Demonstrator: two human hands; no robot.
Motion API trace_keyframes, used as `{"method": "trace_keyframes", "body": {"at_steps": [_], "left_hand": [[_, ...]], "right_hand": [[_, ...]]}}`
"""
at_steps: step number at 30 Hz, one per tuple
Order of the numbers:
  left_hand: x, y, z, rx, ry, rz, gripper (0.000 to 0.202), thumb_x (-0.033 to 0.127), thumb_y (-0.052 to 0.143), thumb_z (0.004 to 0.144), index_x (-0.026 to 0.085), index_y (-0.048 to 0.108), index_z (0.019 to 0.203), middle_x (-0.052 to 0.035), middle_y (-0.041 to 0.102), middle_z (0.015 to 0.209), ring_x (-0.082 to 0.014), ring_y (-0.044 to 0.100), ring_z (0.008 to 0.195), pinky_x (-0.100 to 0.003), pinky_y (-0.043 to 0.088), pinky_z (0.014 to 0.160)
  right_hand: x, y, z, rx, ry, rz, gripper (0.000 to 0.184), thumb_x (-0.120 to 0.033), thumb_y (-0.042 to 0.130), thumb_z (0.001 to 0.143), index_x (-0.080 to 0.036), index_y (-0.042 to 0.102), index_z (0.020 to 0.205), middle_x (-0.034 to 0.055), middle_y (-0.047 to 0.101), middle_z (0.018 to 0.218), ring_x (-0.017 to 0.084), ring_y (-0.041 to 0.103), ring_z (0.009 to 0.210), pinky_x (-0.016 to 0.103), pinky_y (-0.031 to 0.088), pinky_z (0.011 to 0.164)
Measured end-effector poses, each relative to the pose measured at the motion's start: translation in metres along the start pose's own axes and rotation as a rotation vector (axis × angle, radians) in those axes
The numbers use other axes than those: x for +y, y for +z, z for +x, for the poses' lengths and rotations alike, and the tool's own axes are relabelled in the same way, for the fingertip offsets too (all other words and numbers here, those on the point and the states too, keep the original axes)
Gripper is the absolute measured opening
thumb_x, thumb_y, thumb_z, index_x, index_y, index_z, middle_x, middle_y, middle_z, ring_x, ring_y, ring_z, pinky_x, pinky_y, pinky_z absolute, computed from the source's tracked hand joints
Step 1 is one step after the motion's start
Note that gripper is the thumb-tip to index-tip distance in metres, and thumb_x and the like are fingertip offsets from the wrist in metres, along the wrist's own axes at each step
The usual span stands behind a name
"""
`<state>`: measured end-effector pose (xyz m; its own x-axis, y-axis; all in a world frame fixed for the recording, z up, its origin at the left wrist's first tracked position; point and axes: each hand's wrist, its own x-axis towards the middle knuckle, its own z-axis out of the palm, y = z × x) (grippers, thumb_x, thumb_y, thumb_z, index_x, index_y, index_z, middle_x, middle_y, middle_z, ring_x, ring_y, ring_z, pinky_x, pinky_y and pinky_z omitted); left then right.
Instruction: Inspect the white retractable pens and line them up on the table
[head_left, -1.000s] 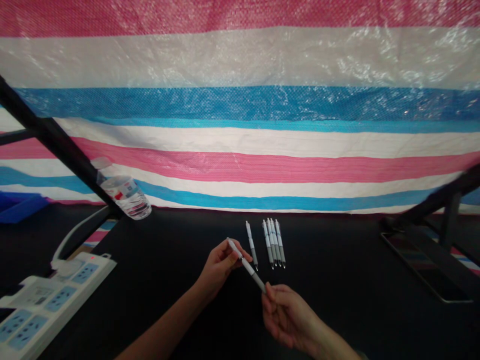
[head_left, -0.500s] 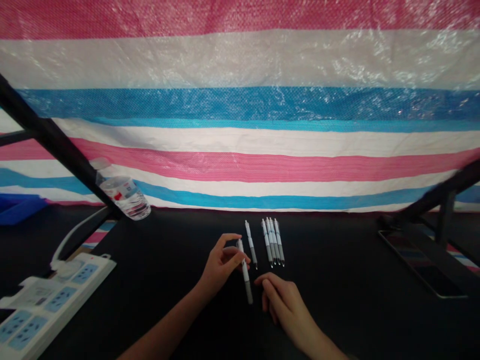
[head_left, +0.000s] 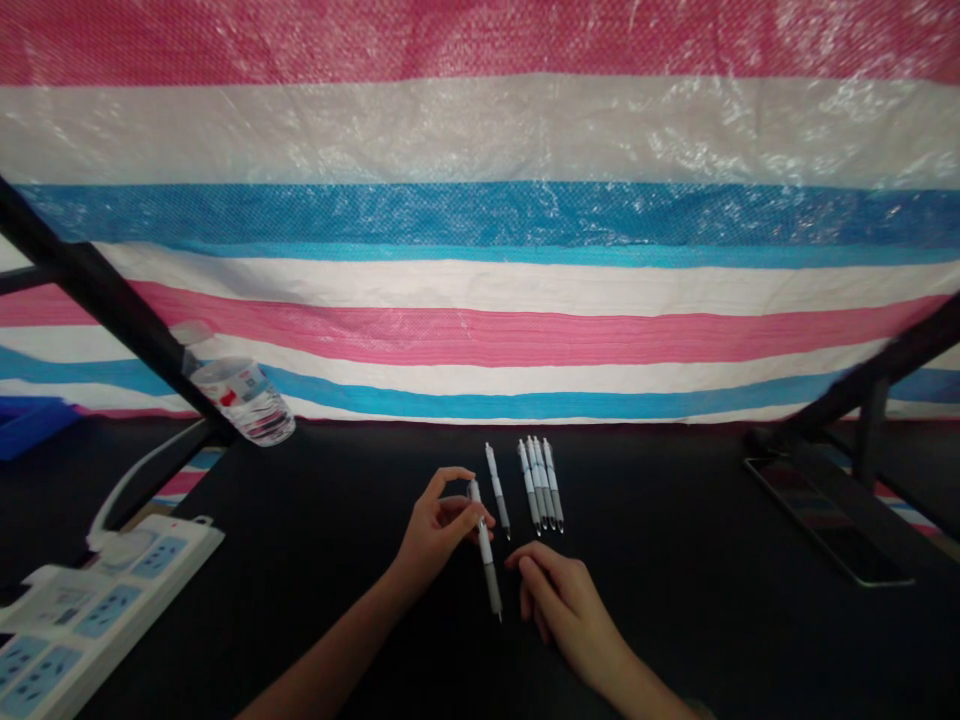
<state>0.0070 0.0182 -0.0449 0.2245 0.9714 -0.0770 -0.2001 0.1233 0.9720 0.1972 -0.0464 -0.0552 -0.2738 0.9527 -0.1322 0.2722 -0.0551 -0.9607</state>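
My left hand (head_left: 441, 525) is closed on a white ballpoint pen (head_left: 486, 548) with a grey grip, between thumb and fingers. The index finger rests at the pen's top end, and the tip points down toward me, with a small point showing. My right hand (head_left: 559, 600) is just to the right of that pen, fingers curled in and thumb against the index finger, with nothing visible in it. Beyond the hands a single similar pen (head_left: 497, 490) lies on the black table (head_left: 660, 520). Right of it is a row of several like pens (head_left: 538, 485), side by side, tips toward me.
A white power strip (head_left: 124, 610) with a plugged-in cable lies at left. Behind it a clear plastic bottle (head_left: 251, 400) leans by a black frame bar (head_left: 112, 310). A phone (head_left: 825, 525) lies at right near another bar. Striped sheeting (head_left: 480, 335) hangs at the back.
The held pen's point now shows at its lower end, where before the end looked blunt. Both hands keep nearly the same pose. The whole view has shifted slightly.
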Motion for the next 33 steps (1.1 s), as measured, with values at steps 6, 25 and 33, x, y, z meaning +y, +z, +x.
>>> {"method": "trace_keyframes", "body": {"at_steps": [6, 25, 33], "left_hand": [[0.000, 0.000, 0.001, 0.077, -0.004, -0.016, 0.051, 0.037, 0.078, 0.077, 0.020, 0.049, 0.115, -0.0042, 0.077, 0.077, -0.0201, 0.073, 0.064, -0.030, 0.056, 0.063], [0.008, -0.003, 0.019, 0.107, 0.029, 0.130, 0.055, 0.037, 0.077, 0.077, 0.019, 0.051, 0.122, -0.0034, 0.076, 0.074, -0.0208, 0.074, 0.065, -0.031, 0.061, 0.062], [0.004, -0.004, 0.072, 0.125, 0.142, 0.474, 0.039, 0.029, 0.078, 0.070, 0.019, 0.066, 0.106, 0.0028, 0.063, 0.075, -0.0156, 0.067, 0.051, -0.025, 0.057, 0.045]], "right_hand": [[-0.003, 0.000, 0.000, 0.009, -0.007, -0.008, 0.048, -0.056, 0.041, 0.100, -0.015, 0.065, 0.098, -0.0034, 0.057, 0.057, 0.008, 0.047, 0.039, 0.018, 0.030, 0.039], [0.001, 0.004, 0.003, 0.027, 0.013, 0.097, 0.051, -0.062, 0.045, 0.095, -0.015, 0.065, 0.092, -0.0036, 0.057, 0.053, 0.007, 0.042, 0.036, 0.018, 0.026, 0.037], [-0.008, 0.002, 0.000, 0.040, -0.002, 0.014, 0.038, -0.047, 0.046, 0.097, -0.015, 0.065, 0.091, -0.0030, 0.056, 0.054, 0.009, 0.046, 0.041, 0.019, 0.032, 0.042]]}}
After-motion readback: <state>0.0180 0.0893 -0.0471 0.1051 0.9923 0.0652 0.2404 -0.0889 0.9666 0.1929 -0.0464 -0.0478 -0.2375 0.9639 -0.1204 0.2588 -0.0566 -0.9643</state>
